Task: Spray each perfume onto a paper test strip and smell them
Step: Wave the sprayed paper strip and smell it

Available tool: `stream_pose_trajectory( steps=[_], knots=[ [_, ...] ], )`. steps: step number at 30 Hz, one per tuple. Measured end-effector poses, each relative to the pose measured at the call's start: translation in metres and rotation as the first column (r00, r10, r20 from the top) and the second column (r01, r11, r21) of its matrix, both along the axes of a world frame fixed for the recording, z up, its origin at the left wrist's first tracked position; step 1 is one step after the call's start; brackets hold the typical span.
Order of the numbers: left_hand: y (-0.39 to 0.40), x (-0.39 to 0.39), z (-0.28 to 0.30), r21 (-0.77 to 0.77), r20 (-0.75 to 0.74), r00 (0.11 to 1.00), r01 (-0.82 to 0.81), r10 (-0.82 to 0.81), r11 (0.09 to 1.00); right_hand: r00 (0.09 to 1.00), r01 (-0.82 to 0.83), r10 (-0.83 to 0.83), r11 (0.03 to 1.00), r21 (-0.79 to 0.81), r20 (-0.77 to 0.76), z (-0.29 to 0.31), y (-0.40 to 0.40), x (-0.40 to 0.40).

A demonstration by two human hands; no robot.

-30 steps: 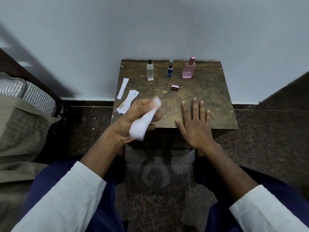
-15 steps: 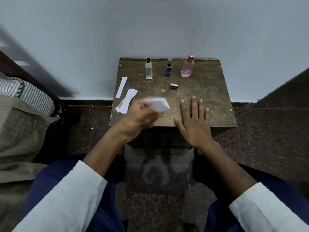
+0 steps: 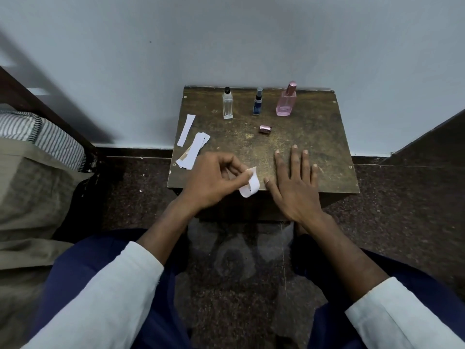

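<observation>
Head view puts us above a small brown bench (image 3: 314, 137) set against a pale wall. Our left hand (image 3: 214, 181) hovers at the bench's near edge, about 7 o'clock from its middle, thumb and fingertips pinching a white paper test strip (image 3: 251, 186) that curls down past the edge. Our right hand (image 3: 295, 182) lies flat at 5 o'clock, fingers straight and spread on the wood, gripping nothing, its thumb just beside the curled strip.

Along the far edge, toward 12 o'clock, three perfume bottles stand upright in a row, well apart from our hands. The clear glass bottle (image 3: 227, 105) with a black top sits at 11 o'clock; its contents look colourless, and we cannot tell how full it is. The small dark blue bottle (image 3: 257, 104) stands at 12 o'clock, too dark for us to read its level. The pink bottle (image 3: 286, 102) stands at 1 o'clock, uncapped with its pink sprayer exposed, pink through the whole body. Its metallic pink cap (image 3: 265, 128) lies on its side near the bench's middle.

At 10 o'clock a single paper strip (image 3: 186, 131) lies alone, and just beside it a loose pile of strips (image 3: 193, 153) reaches toward 9 o'clock.
</observation>
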State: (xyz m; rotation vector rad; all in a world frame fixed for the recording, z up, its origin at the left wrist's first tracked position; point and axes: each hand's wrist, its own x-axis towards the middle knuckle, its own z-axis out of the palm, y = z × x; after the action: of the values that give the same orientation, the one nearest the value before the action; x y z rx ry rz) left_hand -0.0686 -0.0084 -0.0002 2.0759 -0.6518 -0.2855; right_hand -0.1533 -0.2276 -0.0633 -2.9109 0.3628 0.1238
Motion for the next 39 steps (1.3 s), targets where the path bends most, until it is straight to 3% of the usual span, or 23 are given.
stream_pose_trajectory(
  steps=[1, 5, 8, 10, 11, 14, 16, 20, 27, 39],
  knots=[
    [0.001, 0.0, -0.001, -0.084, -0.055, 0.998, 0.003, -0.008, 0.996, 1.0, -0.003, 0.003, 1.0, 0.004, -0.007, 0.001, 0.001, 0.0],
    [0.0, 0.004, -0.004, -0.152, -0.131, 0.99, 0.036, -0.057, 0.988, 0.999, 0.009, -0.007, 0.998, 0.069, -0.039, 0.008, 0.0, 0.002],
    [-0.001, 0.003, -0.005, -0.16, -0.161, 0.986, 0.027, -0.053, 0.987, 0.991, -0.041, 0.004, 0.961, 0.275, 0.134, 0.025, -0.003, 0.008],
    [-0.001, 0.006, -0.005, -0.166, -0.165, 0.985, 0.018, -0.045, 0.986, 0.958, -0.059, -0.127, 0.791, 0.609, 0.257, 0.045, 0.001, 0.01],
    [-0.001, 0.007, -0.006, -0.164, -0.159, 0.987, 0.013, -0.04, 0.986, 0.961, -0.052, -0.17, 0.664, 0.746, 0.218, 0.056, 0.006, 0.009],
    [0.001, 0.009, -0.009, -0.167, -0.153, 0.988, -0.005, -0.021, 0.986, 0.993, 0.018, -0.111, 0.403, 0.915, 0.03, 0.074, 0.024, 0.007],
    [0.003, 0.012, -0.01, -0.146, -0.107, 0.994, -0.021, 0.006, 0.989, 0.995, 0.096, -0.056, 0.303, 0.948, -0.083, 0.077, 0.031, 0.006],
    [0.01, 0.018, -0.01, -0.13, -0.011, 0.995, -0.101, 0.1, 0.986, 0.995, 0.101, -0.02, 0.358, 0.928, -0.1, 0.073, 0.031, 0.007],
    [0.017, 0.029, -0.009, -0.11, 0.06, 0.973, -0.218, 0.225, 0.97, 0.998, 0.029, 0.035, 0.34, 0.94, -0.043, 0.062, 0.033, 0.005],
    [0.016, 0.034, -0.011, -0.165, -0.034, 0.973, -0.232, 0.229, 0.959, 0.999, 0.01, 0.043, 0.345, 0.939, -0.026, 0.06, 0.03, 0.002]
  ],
)
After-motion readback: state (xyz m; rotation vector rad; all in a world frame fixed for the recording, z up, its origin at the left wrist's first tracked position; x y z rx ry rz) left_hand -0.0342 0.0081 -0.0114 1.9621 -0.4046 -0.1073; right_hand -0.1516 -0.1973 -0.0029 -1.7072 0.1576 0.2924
